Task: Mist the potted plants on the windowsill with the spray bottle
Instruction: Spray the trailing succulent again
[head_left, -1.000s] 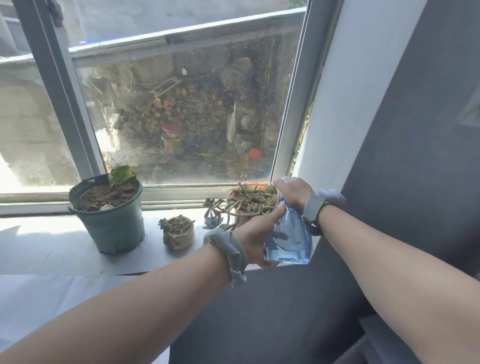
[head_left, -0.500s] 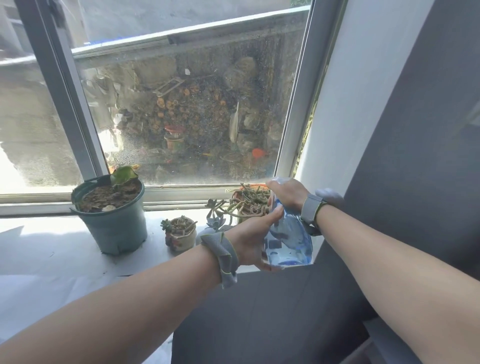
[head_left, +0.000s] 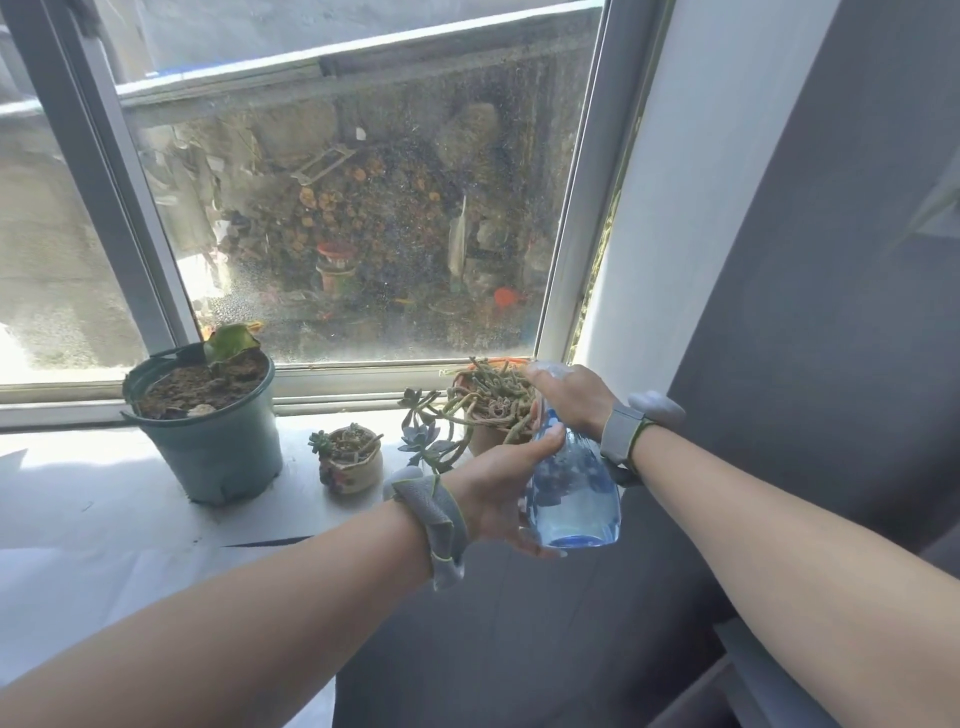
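The head view shows three potted plants along the windowsill: a green pot toward its left end, a small beige pot mid-sill, and a trailing succulent near the right corner. No wet sheen shows on any of them, so misting looks barely begun. Over the sill's right edge the left hand wraps the blue spray bottle by its body, while the right hand clasps its top. That hand hides the nozzle and trigger, so whether spray is coming out is unclear.
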